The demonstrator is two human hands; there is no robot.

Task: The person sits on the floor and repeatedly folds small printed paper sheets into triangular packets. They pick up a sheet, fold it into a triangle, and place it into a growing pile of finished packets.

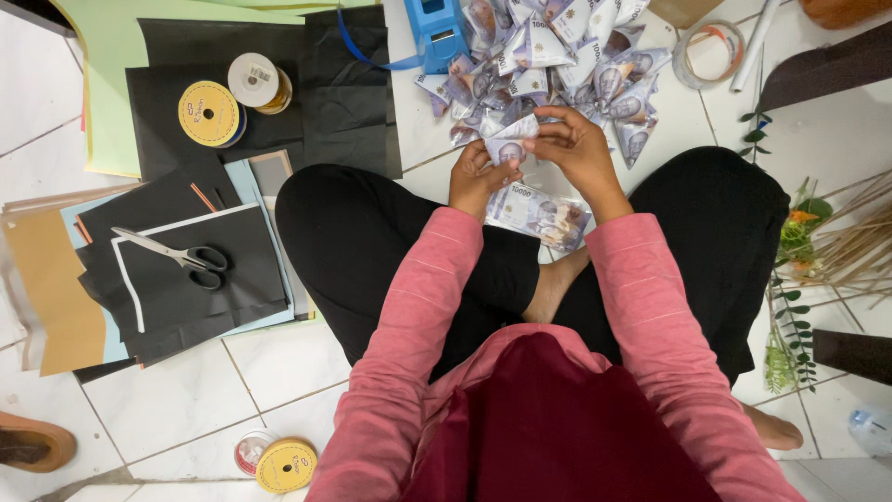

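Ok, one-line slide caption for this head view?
Seated cross-legged on floor tiles, left hand and right hand fold a banknote above a pile of folded banknotes; scissors lie on black paper.

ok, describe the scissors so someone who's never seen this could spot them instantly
Start at the stack of black paper sheets on the white tiled floor, on the left of the picture beside the seated person's knee. The scissors lie flat on top of that stack, blades shut. They are the only metal tool there: silver blades, black handles, unlike the round yellow ribbon spool further up.
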